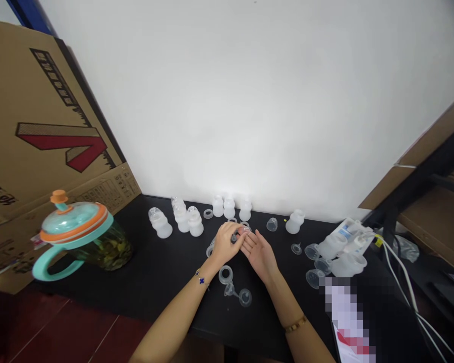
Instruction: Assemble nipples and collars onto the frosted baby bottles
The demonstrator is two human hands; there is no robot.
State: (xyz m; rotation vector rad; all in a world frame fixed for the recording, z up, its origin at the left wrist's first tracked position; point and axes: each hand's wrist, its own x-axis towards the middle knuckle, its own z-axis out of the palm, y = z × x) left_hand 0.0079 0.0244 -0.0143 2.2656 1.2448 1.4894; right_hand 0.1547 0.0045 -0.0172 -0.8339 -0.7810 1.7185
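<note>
Close together over the black table, my left hand (224, 244) and my right hand (260, 253) meet at the fingertips. The left one is closed in a pinch on a small clear piece (245, 230), whose kind is mostly hidden by the fingers. My right hand is palm up, fingers stretched out against the left fingertips. Just below them lie a white ring (225, 275) and clear silicone nipples (244, 297). Another ring (210, 250) is partly covered by my left wrist. Behind the hands stand small white baby bottles (229, 207) without caps.
Several bottles with clear caps (181, 219) stand left of centre. A clear cap (272, 224), a bottle (295, 222) and a nipple (296, 248) are to the right, near more bottles (348, 263) and white cables (404, 277). A lidded tea jug (106, 247) is at left, by cardboard (30, 111).
</note>
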